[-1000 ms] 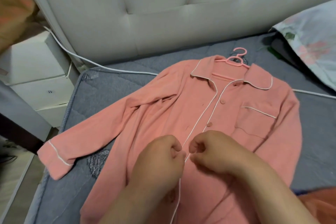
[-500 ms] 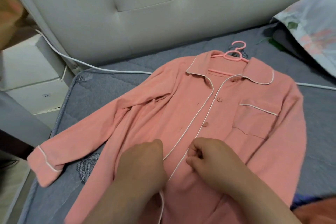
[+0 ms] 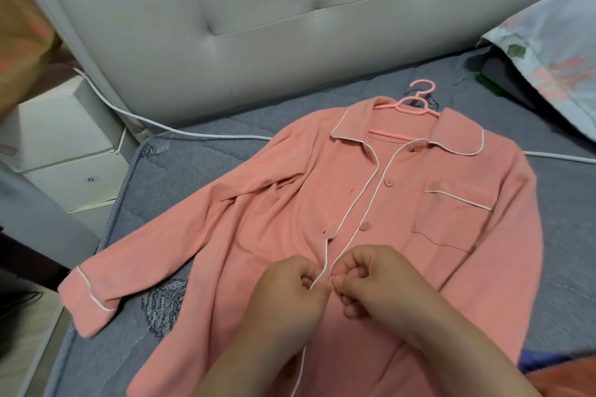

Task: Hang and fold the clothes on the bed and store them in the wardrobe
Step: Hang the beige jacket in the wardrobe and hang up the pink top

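Since half a second ago the left hand (image 3: 290,295) has left the flat cloth of the front panel and come back to the opening of the pyjama shirt (image 3: 451,267). It now meets the right hand (image 3: 371,280) there, and the knuckles of the two hands almost touch. The left fingers are curled and pinch the white-piped edge of one panel. The right thumb and forefinger pinch the other panel just beside it, probably on a button. This spot is covered by the fingertips, so I cannot tell if the button is already through its hole.

The shirt lies spread face up on the grey bed (image 3: 193,171). The pink hanger (image 3: 416,103) is already inside the collar, and its hook points toward the headboard (image 3: 290,26). One sleeve reaches out to the edge of the mattress. Above the hands, two buttons (image 3: 388,183) are exposed and the piped edges lie apart, so that part of the front looks unfastened.

In my judgement the hanging step is nearly done for this garment. The hands are closing one middle button so that the shirt does not slip from the hanger. After this it must still be lifted by the hook and carried to the wardrobe, which is not in view. An orange cloth (image 3: 574,383) at the near corner may be the next piece.
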`<act>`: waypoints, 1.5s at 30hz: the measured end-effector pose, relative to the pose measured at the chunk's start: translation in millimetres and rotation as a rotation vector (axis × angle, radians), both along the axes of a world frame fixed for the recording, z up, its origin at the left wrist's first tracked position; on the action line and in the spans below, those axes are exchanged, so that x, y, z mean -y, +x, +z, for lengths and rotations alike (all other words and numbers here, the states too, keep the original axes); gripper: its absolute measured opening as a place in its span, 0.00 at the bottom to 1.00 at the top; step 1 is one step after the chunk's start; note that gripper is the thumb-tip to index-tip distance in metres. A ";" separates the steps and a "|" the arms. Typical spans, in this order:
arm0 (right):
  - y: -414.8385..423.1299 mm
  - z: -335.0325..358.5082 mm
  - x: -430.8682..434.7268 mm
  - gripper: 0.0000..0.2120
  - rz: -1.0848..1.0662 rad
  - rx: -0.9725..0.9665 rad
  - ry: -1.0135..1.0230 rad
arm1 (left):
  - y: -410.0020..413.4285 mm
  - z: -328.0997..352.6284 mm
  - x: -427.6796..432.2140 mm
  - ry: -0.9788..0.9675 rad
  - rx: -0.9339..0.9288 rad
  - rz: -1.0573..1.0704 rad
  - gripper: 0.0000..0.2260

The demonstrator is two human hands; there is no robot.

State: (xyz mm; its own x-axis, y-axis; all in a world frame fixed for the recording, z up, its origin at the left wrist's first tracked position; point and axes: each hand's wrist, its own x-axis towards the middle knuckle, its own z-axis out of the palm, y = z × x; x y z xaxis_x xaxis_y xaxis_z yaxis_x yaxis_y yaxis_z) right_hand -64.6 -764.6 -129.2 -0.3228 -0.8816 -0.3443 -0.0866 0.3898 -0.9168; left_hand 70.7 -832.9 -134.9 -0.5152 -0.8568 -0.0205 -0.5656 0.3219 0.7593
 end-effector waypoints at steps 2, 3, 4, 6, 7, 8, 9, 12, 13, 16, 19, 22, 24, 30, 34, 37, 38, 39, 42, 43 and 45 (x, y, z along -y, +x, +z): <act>-0.5 -0.1 0.0 0.06 0.002 0.011 -0.008 | 0.8 -2.0 0.3 0.059 -0.058 -0.006 0.15; -0.6 -0.4 0.0 0.06 -0.004 0.019 -0.013 | 1.4 -1.9 0.4 0.074 -0.078 -0.017 0.15; -0.6 -0.6 0.2 0.05 -0.014 0.027 -0.017 | 1.7 -1.5 0.1 0.086 -0.098 -0.032 0.14; 0.3 -1.4 0.8 0.03 -0.037 0.025 -0.019 | 2.3 0.1 -1.2 0.111 -0.154 -0.046 0.12; 0.7 -2.3 1.3 0.03 -0.044 0.008 -0.015 | 2.5 1.3 -2.0 0.142 -0.191 -0.026 0.11; 1.3 -3.2 1.8 0.04 -0.048 -0.015 -0.008 | 2.5 2.1 -2.5 0.199 -0.226 0.009 0.10; 1.7 -4.2 2.4 0.05 -0.046 -0.043 -0.002 | 2.2 1.6 -2.4 0.262 -0.255 0.046 0.10; 1.7 -5.8 2.9 0.06 -0.018 -0.104 -0.009 | 0.4 2.2 -2.2 0.381 -0.304 0.105 0.15; 1.5 -6.4 2.8 0.05 -0.015 -0.093 -0.021 | 0.5 2.9 -2.4 0.375 -0.294 0.085 0.16; 0.7 -8.1 2.3 0.04 0.000 -0.023 -0.068 | 0.5 4.7 -3.5 0.356 -0.278 0.056 0.13; -0.5 -8.4 3.6 0.06 0.005 0.066 -0.083 | -0.5 3.1 -1.7 0.384 -0.318 0.090 0.11; 0.6 -6.0 4.1 0.09 -0.041 0.179 -0.081 | -3.6 0.5 -3.5 0.308 -0.261 0.071 0.08; 2.3 -5.4 3.6 0.10 -0.091 0.123 -0.082 | -4.7 -1.5 -7.9 0.226 -0.213 0.057 0.07; 3.9 -9.9 3.3 0.11 -0.140 0.067 -0.075 | -1.8 -10.6 -17.8 -0.038 -0.224 0.135 0.10; 8.2 -13.0 5.6 0.04 -0.189 0.123 -0.115 | -2.8 -9.5 -22.0 -0.099 -0.193 0.166 0.03; 8.5 -14.6 7.1 0.06 -0.186 -0.024 -0.116 | -5.0 -5.5 -14.2 0.208 -0.191 0.212 0.08; 7.8 -16.5 7.1 0.08 -0.158 -0.139 -0.109 | -6.0 -2.0 -10.2 0.391 -0.231 0.229 0.10; 7.0 -18.6 6.7 0.10 -0.130 -0.270 -0.085 | -7.4 2.5 -5.6 0.560 -0.254 0.243 0.11; 4.5 -19.3 5.7 0.17 -0.108 -0.573 0.001 | -10.4 12.1 6.0 0.805 -0.174 0.236 0.11; 2.3 -18.8 5.1 0.18 -0.094 -0.599 0.021 | -10.3 11.7 6.7 0.781 -0.120 0.210 0.12; -6.1 -14.6 0.8 0.16 -0.036 -0.634 0.084 | -10.5 1.5 2.5 0.496 0.035 0.127 0.09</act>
